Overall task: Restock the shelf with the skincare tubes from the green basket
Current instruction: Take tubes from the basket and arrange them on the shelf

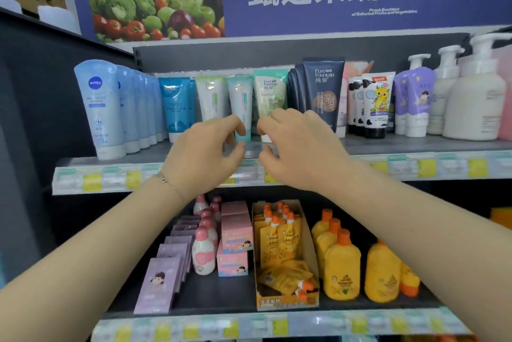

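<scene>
On the upper shelf (415,145) stands a row of skincare tubes, caps down. My left hand (205,153) reaches to the white tube with a teal cap (240,97) in the middle of the row; index finger and thumb pinch its lower end. My right hand (299,147) is just to the right, fingers curled in front of the base of the pale green Pure Fountain tube (270,92); whether it grips that tube is hidden. The green basket is out of view.
Blue Nivea tubes (101,108) fill the shelf's left end; a dark Pure Fountain tube (324,92), cartoon tubes (375,103) and white pump bottles (476,103) stand to the right. The lower shelf holds purple boxes (159,283), pink bottles (203,253), an orange pouch carton (285,258) and yellow bottles (342,267).
</scene>
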`<act>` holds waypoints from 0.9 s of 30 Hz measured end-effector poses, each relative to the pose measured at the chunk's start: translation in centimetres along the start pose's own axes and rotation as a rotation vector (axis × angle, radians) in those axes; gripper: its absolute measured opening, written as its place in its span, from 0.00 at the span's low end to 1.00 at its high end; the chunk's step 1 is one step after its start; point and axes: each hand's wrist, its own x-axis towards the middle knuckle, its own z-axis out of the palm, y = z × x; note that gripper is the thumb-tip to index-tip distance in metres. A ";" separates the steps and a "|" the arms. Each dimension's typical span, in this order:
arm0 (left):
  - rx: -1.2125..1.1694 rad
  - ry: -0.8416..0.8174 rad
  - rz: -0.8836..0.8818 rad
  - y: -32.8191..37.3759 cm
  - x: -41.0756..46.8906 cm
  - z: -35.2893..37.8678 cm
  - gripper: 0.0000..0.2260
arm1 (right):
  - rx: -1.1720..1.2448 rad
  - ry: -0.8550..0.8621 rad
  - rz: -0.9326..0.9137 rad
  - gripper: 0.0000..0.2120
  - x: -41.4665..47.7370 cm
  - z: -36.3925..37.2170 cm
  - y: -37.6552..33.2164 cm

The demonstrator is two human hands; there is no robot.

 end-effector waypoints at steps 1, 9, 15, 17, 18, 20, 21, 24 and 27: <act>-0.007 -0.015 0.003 0.5 -0.7 0.0 0.06 | 0.010 0.017 -0.001 0.14 -0.7 -0.2 -0.1; 0.003 -0.187 -0.018 4.2 -6.5 2.0 0.08 | 0.142 -0.058 -0.014 0.10 -7.8 0.0 -1.3; -0.100 -0.326 -0.098 5.3 -12.9 5.9 0.08 | 0.207 -0.184 0.031 0.09 -15.1 2.4 -3.1; -0.154 -0.373 -0.143 5.6 -15.2 7.1 0.06 | 0.245 -0.228 0.062 0.08 -17.5 3.5 -3.8; -0.166 -0.401 -0.168 5.7 -16.3 7.7 0.06 | 0.260 -0.258 0.074 0.08 -18.5 4.0 -4.1; -0.181 -0.442 -0.191 6.1 -18.4 8.8 0.09 | 0.281 -0.317 0.084 0.08 -20.6 4.9 -4.8; -0.178 -0.464 -0.196 6.4 -19.5 9.3 0.10 | 0.293 -0.343 0.084 0.08 -21.6 5.3 -5.1; -0.174 -0.553 -0.231 7.4 -22.4 10.9 0.10 | 0.325 -0.426 0.082 0.08 -24.4 6.1 -5.9; -0.189 -0.651 -0.234 8.3 -25.0 12.4 0.10 | 0.353 -0.519 0.079 0.09 -26.9 6.7 -6.5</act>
